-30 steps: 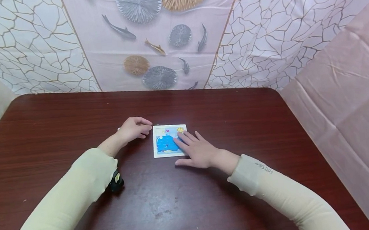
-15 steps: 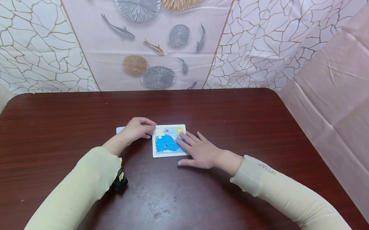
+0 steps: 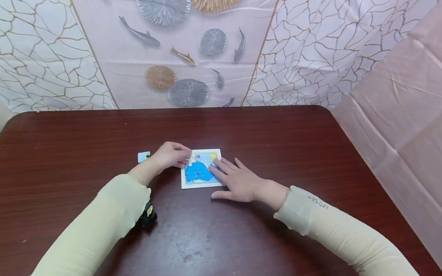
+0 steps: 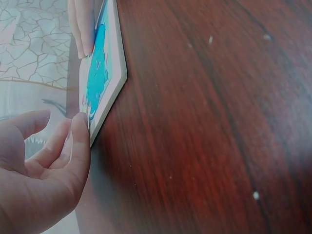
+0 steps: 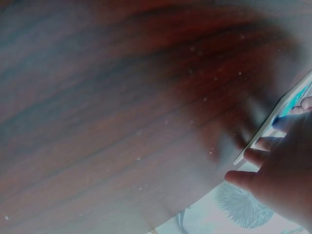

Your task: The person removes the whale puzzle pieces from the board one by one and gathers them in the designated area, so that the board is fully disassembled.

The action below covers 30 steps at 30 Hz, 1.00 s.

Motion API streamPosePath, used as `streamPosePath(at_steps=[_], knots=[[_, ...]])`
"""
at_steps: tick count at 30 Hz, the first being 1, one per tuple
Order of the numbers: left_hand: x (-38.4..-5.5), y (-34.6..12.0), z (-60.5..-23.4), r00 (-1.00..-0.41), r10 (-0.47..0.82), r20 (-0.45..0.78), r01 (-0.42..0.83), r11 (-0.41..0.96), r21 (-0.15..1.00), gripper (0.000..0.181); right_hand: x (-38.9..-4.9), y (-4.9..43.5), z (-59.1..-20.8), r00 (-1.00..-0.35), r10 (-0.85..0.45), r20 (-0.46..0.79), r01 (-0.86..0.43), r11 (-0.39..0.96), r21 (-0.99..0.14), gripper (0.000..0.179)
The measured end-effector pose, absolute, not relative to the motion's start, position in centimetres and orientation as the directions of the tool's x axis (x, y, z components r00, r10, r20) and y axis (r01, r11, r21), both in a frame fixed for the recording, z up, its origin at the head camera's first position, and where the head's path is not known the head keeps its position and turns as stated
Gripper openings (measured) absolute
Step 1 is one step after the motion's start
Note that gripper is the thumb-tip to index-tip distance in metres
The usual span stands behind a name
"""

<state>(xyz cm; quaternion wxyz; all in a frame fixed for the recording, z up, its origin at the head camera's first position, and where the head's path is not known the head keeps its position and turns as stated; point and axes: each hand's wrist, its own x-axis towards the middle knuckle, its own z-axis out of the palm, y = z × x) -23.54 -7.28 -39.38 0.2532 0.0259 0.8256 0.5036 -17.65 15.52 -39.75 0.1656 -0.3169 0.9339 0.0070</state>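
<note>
A jigsaw puzzle [image 3: 199, 185] in a white frame lies flat on the table, with a blue whale and a yellow sun on it. At its upper left corner, my left hand [image 3: 170, 155] pinches what seems a small puzzle piece, mostly hidden by the fingers. In the left wrist view, the fingertips of that left hand [image 4: 48, 170] meet the frame edge, a thin pale edge between them. My right hand [image 3: 238, 182] rests with spread, straight fingers on the right side of the puzzle. A loose light blue puzzle piece [image 3: 142, 156] lies left of the left hand.
The dark red wooden table [image 3: 287, 149] spreads around the puzzle. A patterned cloth curtain [image 3: 179, 48] hangs behind its far edge. A black device [image 3: 147, 217] sits under the left wrist.
My left hand has moved right, from beside the frame onto the puzzle's upper left corner. That uncovers the loose blue piece behind it. The right hand stays nearly still on the puzzle.
</note>
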Motion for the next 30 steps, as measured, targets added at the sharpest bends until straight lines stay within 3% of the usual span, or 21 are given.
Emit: streamPosePath(at_steps=[19,30], knots=[[-23.88,-6.61,-39.63,-0.874,0.279,-0.398,-0.251,0.442,0.861,0.038,-17.74,15.53,-39.92,-0.747,-0.583,-0.32,-0.595,0.8,-0.068,0.082],[-24.36,-6.29,-39.35,-0.828,0.321,-0.46,-0.256,0.513,0.819,0.044,-17.62,15.48,-39.85,-0.745,-0.589,-0.312,-0.598,0.798,-0.078,0.082]])
